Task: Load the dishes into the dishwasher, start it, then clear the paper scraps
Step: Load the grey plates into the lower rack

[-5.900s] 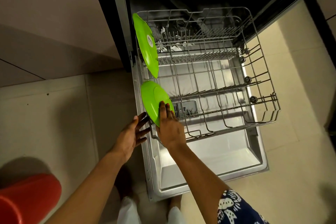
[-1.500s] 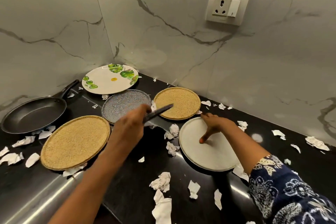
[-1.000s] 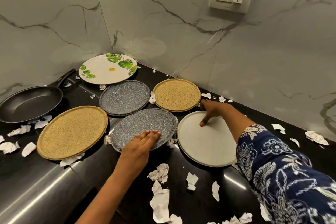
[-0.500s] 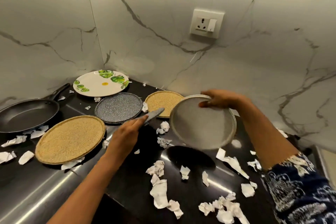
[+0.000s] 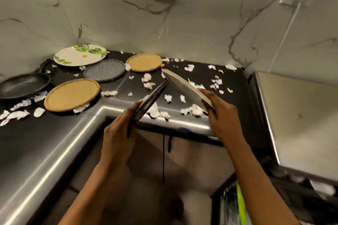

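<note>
Left grip (image 5: 118, 133) clamps the speckled grey plate (image 5: 151, 98) edge-on, right grip (image 5: 223, 115) clamps the pale plate (image 5: 182, 86); the dishwasher (image 5: 228, 206) lies low to the right, nearer the right grip.

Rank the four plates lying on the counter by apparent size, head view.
Near tan plate
Leaf-print plate
Grey speckled plate
Far tan plate
Nearness enlarges the front one, so true size is unsure.

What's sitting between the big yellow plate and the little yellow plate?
In the head view, a grey speckled plate lies between the big yellow plate and the little yellow plate, with paper scraps nearby.
</note>
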Available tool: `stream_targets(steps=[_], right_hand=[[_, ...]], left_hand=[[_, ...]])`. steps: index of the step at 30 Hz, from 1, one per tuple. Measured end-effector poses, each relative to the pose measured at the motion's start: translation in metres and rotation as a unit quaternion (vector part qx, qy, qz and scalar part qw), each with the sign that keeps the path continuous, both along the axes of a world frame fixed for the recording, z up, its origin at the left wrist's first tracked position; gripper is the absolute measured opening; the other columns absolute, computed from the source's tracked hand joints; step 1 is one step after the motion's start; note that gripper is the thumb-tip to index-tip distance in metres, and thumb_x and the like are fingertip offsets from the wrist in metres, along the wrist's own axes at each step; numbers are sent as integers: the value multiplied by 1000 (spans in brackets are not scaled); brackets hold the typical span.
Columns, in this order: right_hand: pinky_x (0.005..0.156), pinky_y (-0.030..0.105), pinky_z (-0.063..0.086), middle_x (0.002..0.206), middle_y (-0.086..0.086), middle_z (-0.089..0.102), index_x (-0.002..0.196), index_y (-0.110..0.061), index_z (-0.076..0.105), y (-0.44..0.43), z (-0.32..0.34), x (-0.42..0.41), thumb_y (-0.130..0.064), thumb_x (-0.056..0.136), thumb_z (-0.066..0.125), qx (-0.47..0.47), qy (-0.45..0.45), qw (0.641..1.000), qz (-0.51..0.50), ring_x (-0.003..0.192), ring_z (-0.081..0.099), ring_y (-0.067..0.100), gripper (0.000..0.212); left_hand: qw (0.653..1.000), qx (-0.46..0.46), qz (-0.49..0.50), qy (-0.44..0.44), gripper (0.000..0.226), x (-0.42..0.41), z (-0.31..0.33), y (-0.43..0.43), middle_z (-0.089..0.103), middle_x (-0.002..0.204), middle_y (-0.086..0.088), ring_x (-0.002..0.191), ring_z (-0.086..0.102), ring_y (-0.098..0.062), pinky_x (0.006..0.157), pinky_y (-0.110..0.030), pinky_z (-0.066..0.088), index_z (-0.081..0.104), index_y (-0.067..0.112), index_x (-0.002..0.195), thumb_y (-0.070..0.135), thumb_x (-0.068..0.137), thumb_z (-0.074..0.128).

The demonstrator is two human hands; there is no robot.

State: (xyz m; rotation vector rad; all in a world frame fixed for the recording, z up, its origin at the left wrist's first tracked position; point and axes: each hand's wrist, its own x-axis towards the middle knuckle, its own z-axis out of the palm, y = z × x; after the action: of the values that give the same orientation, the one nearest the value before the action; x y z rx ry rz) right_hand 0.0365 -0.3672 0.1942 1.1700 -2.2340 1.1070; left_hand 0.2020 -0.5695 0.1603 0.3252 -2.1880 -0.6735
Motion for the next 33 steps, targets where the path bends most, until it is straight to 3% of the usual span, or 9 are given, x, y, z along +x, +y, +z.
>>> stream_targets(steps=[2, 7, 9, 11, 15, 19, 24, 27, 33], right_hand=[[80, -4, 32, 102, -2, 67, 127, -13, 57, 36, -13, 39, -2, 86, 52, -21, -32, 999, -25, 88, 56, -3, 43], [72, -4, 33, 90, -9, 58, 124, -18, 57, 136, -38, 116, -8, 90, 53, -56, -80, 986, -133, 80, 52, -6, 35], [68, 7, 40, 84, -7, 56, 123, -24, 52, 179, -50, 138, -11, 91, 52, -44, -85, 980, -173, 70, 57, 4, 34], [64, 15, 46, 87, 0, 61, 127, -25, 51, 221, -64, 155, -20, 95, 49, -20, -116, 972, -202, 69, 58, 10, 33], [58, -7, 32, 82, 7, 65, 123, -6, 55, 300, -96, 174, -31, 94, 41, 28, -146, 954, -258, 63, 51, 5, 41], [64, -10, 27, 83, 14, 68, 126, -3, 55, 371, -157, 181, -19, 95, 49, 53, -194, 921, -333, 64, 57, 13, 35], [63, 22, 43, 93, 20, 68, 128, -5, 53, 440, -269, 168, -17, 97, 48, 60, -306, 869, -384, 75, 66, 31, 34], [60, 24, 43, 88, 18, 68, 123, -2, 55, 459, -336, 158, -25, 96, 42, 78, -330, 856, -390, 72, 65, 31, 39], [70, 38, 51, 103, 21, 67, 133, -9, 48, 459, -435, 137, -20, 99, 41, 105, -384, 835, -379, 88, 65, 36, 36]], left_hand=[[996, 84, -11, -6, 51, 31, -1, 35, 65, 118, 6, 106, 57, 4, 88, -12, 45, 57, 22, 130, -4, 86, 60], [991, 129, -36, -3, 47, 84, -13, 114, 61, 99, 25, 87, 51, 27, 70, 5, 35, 56, 36, 123, 3, 90, 51], [979, 191, -70, -12, 41, 95, -28, 147, 60, 98, 38, 89, 55, 21, 70, 1, 39, 52, 51, 116, 16, 95, 50], [964, 245, -93, -43, 31, 99, -45, 182, 59, 100, 39, 91, 57, 16, 69, -1, 42, 53, 47, 114, 21, 97, 50], [933, 318, -130, -108, 31, 91, -84, 249, 60, 99, 38, 93, 56, 15, 71, -2, 41, 53, 40, 113, 15, 96, 48], [904, 375, -122, -167, 31, 76, -140, 309, 63, 96, 34, 90, 57, 14, 75, -3, 41, 57, 41, 108, 13, 97, 48], [874, 441, -63, -195, 29, 66, -238, 378, 65, 94, 16, 90, 58, -9, 78, -24, 47, 61, 24, 115, 38, 93, 50], [860, 477, -11, -182, 26, 67, -284, 412, 67, 101, 5, 96, 61, -17, 83, -33, 50, 60, 20, 115, 34, 96, 50], [849, 503, 67, -150, 13, 66, -342, 448, 66, 83, 9, 71, 59, 10, 65, -6, 47, 58, 18, 105, 15, 98, 48]])
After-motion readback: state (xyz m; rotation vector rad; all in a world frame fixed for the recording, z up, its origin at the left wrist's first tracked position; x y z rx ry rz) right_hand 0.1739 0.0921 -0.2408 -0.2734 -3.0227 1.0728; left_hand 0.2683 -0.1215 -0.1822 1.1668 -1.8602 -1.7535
